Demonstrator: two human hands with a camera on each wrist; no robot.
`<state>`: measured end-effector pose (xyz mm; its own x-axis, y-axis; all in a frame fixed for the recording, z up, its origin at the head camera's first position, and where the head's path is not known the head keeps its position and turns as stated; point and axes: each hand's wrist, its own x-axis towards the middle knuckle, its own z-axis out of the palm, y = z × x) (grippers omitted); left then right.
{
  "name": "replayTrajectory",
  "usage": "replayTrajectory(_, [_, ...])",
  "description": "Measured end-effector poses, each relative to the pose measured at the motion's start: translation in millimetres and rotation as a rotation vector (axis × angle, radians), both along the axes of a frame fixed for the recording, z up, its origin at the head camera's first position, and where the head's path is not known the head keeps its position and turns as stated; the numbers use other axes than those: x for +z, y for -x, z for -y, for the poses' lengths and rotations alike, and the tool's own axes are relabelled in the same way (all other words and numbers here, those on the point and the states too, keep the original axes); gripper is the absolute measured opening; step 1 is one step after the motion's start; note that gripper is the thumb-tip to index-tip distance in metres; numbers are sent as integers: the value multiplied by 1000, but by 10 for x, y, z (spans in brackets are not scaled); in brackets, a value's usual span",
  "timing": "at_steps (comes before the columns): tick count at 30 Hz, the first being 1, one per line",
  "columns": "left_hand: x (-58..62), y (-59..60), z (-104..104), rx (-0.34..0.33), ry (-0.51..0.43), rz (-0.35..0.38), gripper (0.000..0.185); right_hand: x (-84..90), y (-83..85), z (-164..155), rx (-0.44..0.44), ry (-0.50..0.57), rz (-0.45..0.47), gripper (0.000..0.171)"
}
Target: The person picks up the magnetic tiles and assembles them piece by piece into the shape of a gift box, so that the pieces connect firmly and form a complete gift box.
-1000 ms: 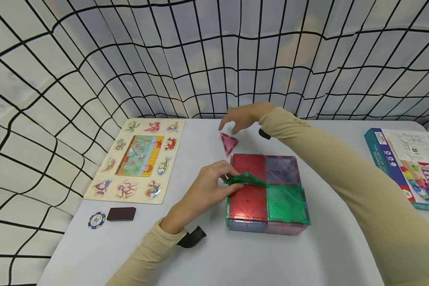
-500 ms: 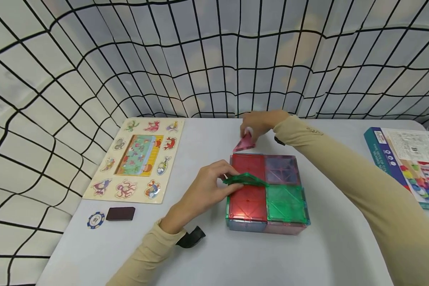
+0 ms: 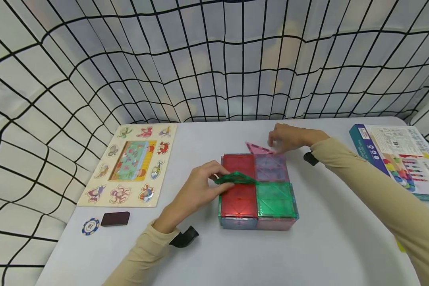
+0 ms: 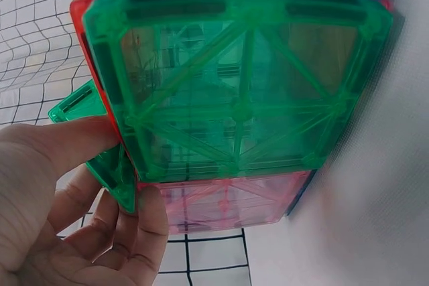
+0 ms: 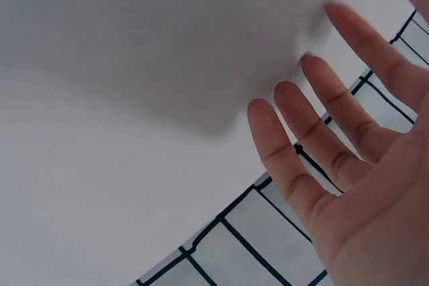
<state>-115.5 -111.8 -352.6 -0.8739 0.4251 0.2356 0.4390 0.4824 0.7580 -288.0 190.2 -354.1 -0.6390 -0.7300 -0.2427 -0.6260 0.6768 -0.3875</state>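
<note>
In the head view, a block built of see-through magnetic tiles [image 3: 239,202] sits mid-table, its top made of red, purple and green squares. My left hand [image 3: 201,182] pinches a green triangular magnetic tile [image 3: 237,177], tilted over the red part of the top. The left wrist view shows this green triangular tile [image 4: 114,172] between thumb and fingers, beside the block's green side [image 4: 241,98]. Behind the block's far edge is a pink triangular tile [image 3: 259,149]. My right hand [image 3: 289,137] is right beside it; in the right wrist view its fingers [image 5: 312,122] are spread and loosely straight.
A wooden sea-animal puzzle board [image 3: 103,190] lies at the left. In front of it are a blue and white chip [image 3: 90,226] and a dark rectangular piece [image 3: 115,219]. A boxed toy set [image 3: 400,159] lies at the right. Black netting [image 3: 207,73] rises behind the table.
My right hand picked up the pink triangular tile, brought it right to the block's far edge, and now has loosened its fingers. The left hand keeps its pinch on the green triangle.
</note>
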Motion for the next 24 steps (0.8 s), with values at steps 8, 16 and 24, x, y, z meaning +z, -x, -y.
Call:
replayTrajectory(8, [-56, -8, 35, -5, -33, 23, 17, -104, -39, 240, 112, 9, 40, 63])
replayTrajectory(16, [-27, 7, 2, -17, -32, 27, 17, -105, -49, 106, 72, -92, -83, 56])
replayTrajectory(24, [-39, 29, 20, -20, -33, 27, 17, -112, -364, -455, -110, -36, -132, 51])
